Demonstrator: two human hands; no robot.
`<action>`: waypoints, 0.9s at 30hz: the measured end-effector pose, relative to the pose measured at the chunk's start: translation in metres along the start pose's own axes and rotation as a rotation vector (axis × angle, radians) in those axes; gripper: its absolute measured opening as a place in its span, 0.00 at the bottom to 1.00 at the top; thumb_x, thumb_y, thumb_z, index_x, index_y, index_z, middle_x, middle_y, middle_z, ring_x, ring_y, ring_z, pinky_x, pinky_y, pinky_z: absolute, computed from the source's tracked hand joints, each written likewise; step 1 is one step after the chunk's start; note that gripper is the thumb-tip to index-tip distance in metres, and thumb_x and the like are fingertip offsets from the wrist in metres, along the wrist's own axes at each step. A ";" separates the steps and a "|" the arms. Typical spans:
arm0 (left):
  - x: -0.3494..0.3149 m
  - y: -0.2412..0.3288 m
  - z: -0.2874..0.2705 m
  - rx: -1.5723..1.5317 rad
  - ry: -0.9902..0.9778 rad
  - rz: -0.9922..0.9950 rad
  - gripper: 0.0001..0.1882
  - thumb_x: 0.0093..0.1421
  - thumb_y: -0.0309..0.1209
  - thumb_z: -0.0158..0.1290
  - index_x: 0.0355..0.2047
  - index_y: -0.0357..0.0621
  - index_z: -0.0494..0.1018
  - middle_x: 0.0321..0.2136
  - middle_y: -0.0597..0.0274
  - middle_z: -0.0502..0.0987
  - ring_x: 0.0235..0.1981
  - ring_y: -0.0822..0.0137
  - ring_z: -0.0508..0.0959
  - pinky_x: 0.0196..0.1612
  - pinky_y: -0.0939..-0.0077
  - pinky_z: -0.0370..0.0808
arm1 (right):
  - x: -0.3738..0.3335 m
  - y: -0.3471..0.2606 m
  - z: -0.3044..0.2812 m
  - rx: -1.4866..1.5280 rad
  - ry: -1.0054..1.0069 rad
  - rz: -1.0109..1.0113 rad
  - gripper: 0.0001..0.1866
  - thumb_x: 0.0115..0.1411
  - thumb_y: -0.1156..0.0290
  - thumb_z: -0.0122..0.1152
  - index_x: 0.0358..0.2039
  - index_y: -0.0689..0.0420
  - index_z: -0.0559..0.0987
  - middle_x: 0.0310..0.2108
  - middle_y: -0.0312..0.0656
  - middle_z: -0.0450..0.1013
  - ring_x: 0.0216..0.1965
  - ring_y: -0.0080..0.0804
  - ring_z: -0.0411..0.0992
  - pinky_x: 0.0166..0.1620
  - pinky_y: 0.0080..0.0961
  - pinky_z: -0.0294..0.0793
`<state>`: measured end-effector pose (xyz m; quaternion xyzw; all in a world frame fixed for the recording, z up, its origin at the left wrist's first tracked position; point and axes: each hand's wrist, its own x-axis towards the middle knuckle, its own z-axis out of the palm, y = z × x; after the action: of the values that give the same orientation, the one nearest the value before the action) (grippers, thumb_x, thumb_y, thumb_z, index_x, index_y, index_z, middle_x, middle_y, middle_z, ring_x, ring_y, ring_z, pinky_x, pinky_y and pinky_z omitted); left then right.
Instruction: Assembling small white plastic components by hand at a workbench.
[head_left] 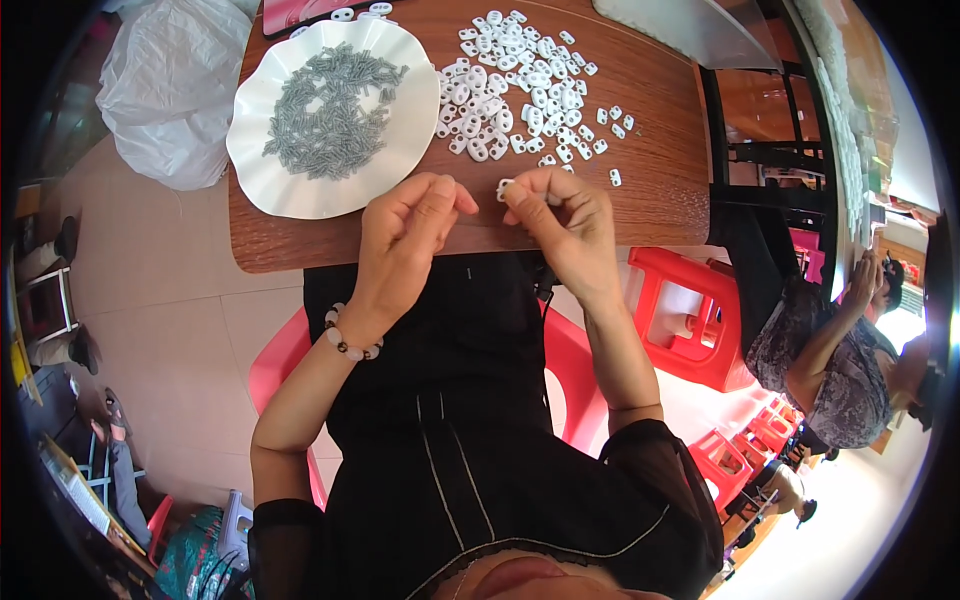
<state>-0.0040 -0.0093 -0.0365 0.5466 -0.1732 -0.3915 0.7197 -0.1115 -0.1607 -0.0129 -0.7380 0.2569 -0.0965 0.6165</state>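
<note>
My right hand (pixel 570 222) is closed in a pinch on a small white two-hole plastic cord-lock piece (pixel 505 189), held just above the table's near edge. Beside it, my left hand (pixel 412 238) has its thumb and forefinger pressed together; whatever lies between them is too small to make out. The hands are a short gap apart. To the left stands a white wavy-rimmed plate (pixel 250 165) with a heap of small grey spring-like pieces (pixel 325 125). Many loose white two-hole pieces (pixel 535 85) are spread over the table beyond my hands.
The brown wooden table (pixel 655 205) ends just in front of my body. A white plastic bag (pixel 165 90) is at the far left. Red stools (pixel 690 320) stand at right, where another person (pixel 835 370) sits. A phone-like pink-screened device (pixel 300 14) lies behind the plate.
</note>
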 end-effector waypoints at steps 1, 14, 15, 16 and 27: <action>-0.001 0.003 0.000 0.003 0.004 -0.004 0.16 0.69 0.35 0.44 0.30 0.35 0.74 0.16 0.77 0.60 0.19 0.85 0.56 0.22 0.86 0.52 | 0.000 -0.001 -0.003 0.028 0.026 0.004 0.07 0.62 0.73 0.60 0.31 0.63 0.79 0.22 0.33 0.76 0.25 0.13 0.70 0.29 0.11 0.66; -0.066 -0.050 0.005 0.684 0.049 0.117 0.04 0.55 0.24 0.59 0.31 0.41 0.75 0.18 0.62 0.68 0.17 0.69 0.69 0.22 0.77 0.66 | -0.037 0.006 -0.039 0.079 -0.044 -0.002 0.06 0.64 0.71 0.59 0.33 0.61 0.77 0.23 0.31 0.73 0.25 0.13 0.68 0.30 0.11 0.64; -0.063 -0.055 0.005 0.739 0.058 0.177 0.05 0.55 0.25 0.59 0.32 0.41 0.75 0.18 0.62 0.69 0.17 0.67 0.69 0.22 0.76 0.67 | -0.041 0.007 -0.041 0.078 -0.041 -0.001 0.06 0.64 0.71 0.59 0.33 0.61 0.77 0.23 0.31 0.73 0.25 0.13 0.68 0.30 0.11 0.64; -0.060 -0.059 0.006 0.792 0.067 0.238 0.06 0.55 0.25 0.59 0.33 0.41 0.76 0.19 0.62 0.69 0.17 0.66 0.70 0.22 0.75 0.68 | -0.044 0.008 -0.042 0.082 -0.045 0.021 0.06 0.64 0.71 0.59 0.32 0.61 0.77 0.23 0.31 0.73 0.25 0.13 0.68 0.30 0.12 0.65; -0.045 -0.077 0.005 0.908 0.015 0.420 0.08 0.53 0.25 0.61 0.35 0.43 0.80 0.18 0.60 0.69 0.18 0.66 0.71 0.22 0.75 0.68 | -0.057 0.025 -0.036 0.154 -0.066 0.056 0.05 0.63 0.72 0.60 0.32 0.61 0.77 0.23 0.32 0.73 0.25 0.15 0.70 0.30 0.13 0.67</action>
<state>-0.0651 0.0142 -0.0977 0.7609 -0.4274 -0.1192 0.4734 -0.1832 -0.1656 -0.0191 -0.6838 0.2488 -0.0745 0.6819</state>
